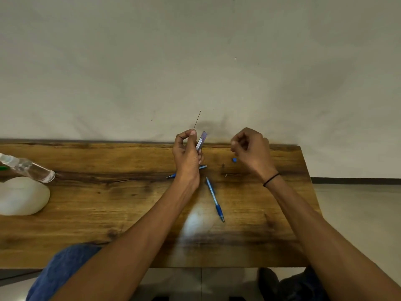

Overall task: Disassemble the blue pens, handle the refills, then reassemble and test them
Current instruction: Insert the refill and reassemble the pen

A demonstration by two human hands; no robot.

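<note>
My left hand [187,156] is raised above the far side of the wooden table [108,203]. It pinches a thin dark rod [197,120] that points up, and it also holds a clear bluish tube-like case [201,143]. My right hand [251,151] hovers to the right with its fingers curled; I cannot see anything in it. A blue pen [215,199] lies on the table below the hands. A second blue pen [173,175] lies partly hidden under my left wrist. A small blue cap piece [234,159] rests beside my right hand.
A clear bottle [28,168] lies tilted at the table's left edge over a white rounded object [21,195]. A small thin part [233,174] lies on the wood under my right wrist. The wall stands right behind the table; floor shows to the right.
</note>
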